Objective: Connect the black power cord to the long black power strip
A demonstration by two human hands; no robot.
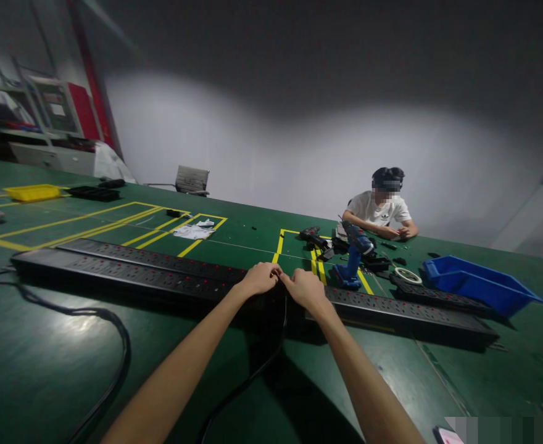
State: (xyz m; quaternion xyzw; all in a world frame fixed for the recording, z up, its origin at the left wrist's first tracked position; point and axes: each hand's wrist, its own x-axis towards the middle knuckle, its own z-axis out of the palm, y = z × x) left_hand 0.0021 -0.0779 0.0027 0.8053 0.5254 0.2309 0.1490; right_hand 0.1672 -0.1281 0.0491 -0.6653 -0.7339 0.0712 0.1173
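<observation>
My left hand and my right hand meet over the middle of the long black power strips. Both are closed, fingertips pinched together at the upper end of a thin black cable. The exact end between the fingers is too small to make out. From there the cable hangs down and curves toward the table's near edge. To the left lies a long power strip with rows of sockets and small red marks. Another power strip reaches out to the right, its inner end partly hidden by my right hand.
A blue cordless drill stands beyond the right strip, near loose black parts and a white ring. Farther right is a blue bin. A person sits across the green table. A thick black cable loops at left.
</observation>
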